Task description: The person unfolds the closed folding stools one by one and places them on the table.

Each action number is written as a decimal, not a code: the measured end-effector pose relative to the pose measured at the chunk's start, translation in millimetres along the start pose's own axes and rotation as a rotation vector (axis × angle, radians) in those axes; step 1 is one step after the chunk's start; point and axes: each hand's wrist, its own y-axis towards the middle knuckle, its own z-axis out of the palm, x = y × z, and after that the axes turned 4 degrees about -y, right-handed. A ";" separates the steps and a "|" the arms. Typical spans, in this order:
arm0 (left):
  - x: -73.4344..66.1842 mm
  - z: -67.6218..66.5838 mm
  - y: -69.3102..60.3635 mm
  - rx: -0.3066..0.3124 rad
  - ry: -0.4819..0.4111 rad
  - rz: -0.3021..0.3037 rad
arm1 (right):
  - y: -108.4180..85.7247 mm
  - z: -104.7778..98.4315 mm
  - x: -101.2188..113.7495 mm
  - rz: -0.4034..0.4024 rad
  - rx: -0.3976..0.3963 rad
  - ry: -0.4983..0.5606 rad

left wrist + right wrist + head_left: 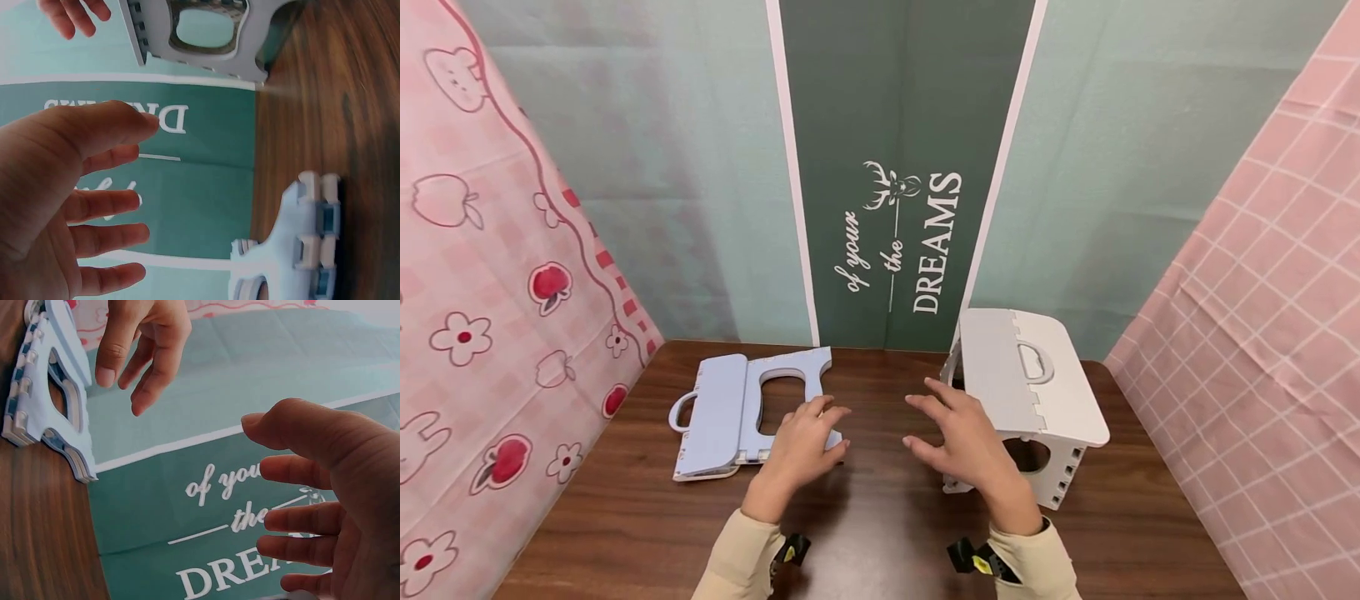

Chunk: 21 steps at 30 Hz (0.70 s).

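On the left of the table lies a light blue folding step stool (715, 408), folded flat, its loop handle pointing left and its leg panel to the right. My left hand (805, 446) hovers over that leg panel's near right corner, fingers spread and holding nothing. At the right stands a white folding step stool (1075, 392), unfolded on its legs, with a handle in its top. Just left of it my right hand (962, 433) hangs in the air, fingers apart and empty. In the left wrist view the white stool's leg (206, 31) appears beyond the thumb.
The brown wooden table (880, 533) ends at a green printed cloth (895, 100) behind. Pink patterned cloths hang at the left (497, 333) and right (1262, 333). A black strap (985, 560) circles each wrist.
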 end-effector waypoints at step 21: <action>63.9 -1.6 -39.5 -0.132 0.003 -0.110 | -1.4 41.5 10.1 0.050 0.190 0.097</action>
